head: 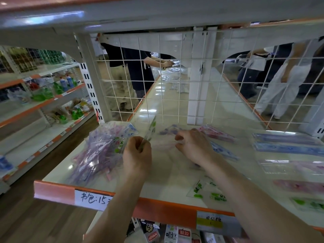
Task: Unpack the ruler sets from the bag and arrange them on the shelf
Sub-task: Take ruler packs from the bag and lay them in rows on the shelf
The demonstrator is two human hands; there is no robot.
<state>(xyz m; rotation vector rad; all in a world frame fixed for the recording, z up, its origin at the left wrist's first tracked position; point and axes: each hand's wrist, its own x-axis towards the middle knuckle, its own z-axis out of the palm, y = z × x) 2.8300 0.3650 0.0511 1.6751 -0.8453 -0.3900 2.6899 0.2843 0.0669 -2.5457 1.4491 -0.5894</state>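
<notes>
Head camera is showing the left hand [137,152] gripping a green-printed ruler set [149,131] tilted above the shelf [56,189], while the right hand [192,146] is pinching the clear bag [164,151] beside a pile of ruler sets [103,148].

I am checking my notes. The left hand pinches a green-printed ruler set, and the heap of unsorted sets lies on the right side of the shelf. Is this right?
Not quite. The head view shows the heap of unsorted sets on the left side of the shelf. The left hand does pinch a green-printed ruler set.
</notes>
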